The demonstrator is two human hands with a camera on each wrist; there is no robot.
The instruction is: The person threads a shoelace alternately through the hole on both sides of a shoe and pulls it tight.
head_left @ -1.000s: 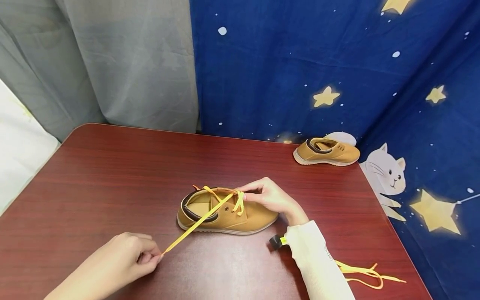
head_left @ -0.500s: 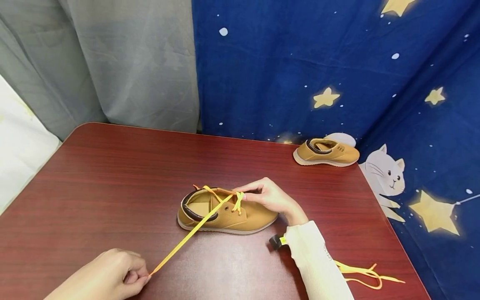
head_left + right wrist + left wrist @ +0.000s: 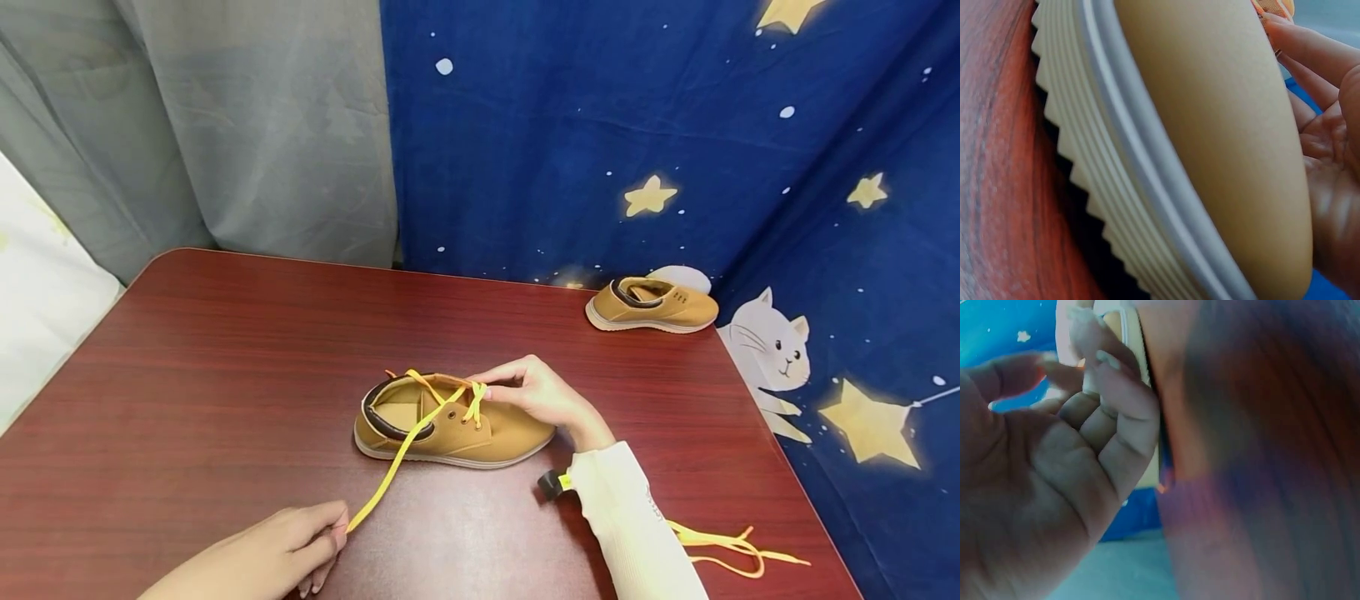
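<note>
A tan shoe (image 3: 517, 429) lies sole down on the dark red table, toe to the right. Yellow shoelace (image 3: 392, 473) runs through its front eyelets, and one long end trails over the near side. My left hand (image 3: 296, 542) pinches the tip of that end, in front of the heel and near the table. The left wrist view is blurred, with the curled fingers (image 3: 1125, 419) in sight. With thumb and fingers my right hand (image 3: 543, 396) grips the shoe at the lacing. The right wrist view shows the shoe's ridged sole (image 3: 1129, 175) close up.
A second tan shoe (image 3: 652, 306), without visible lace, stands at the table's (image 3: 225, 350) far right corner. Another yellow shoelace (image 3: 727, 543) lies loose beside the right sleeve (image 3: 630, 508). Grey and blue curtains (image 3: 525, 150) hang behind the table.
My left hand drew the lace end toward the lower left, then came back right toward the shoe. The lace, taut before, now curves slackly. My right hand has stayed in place.
</note>
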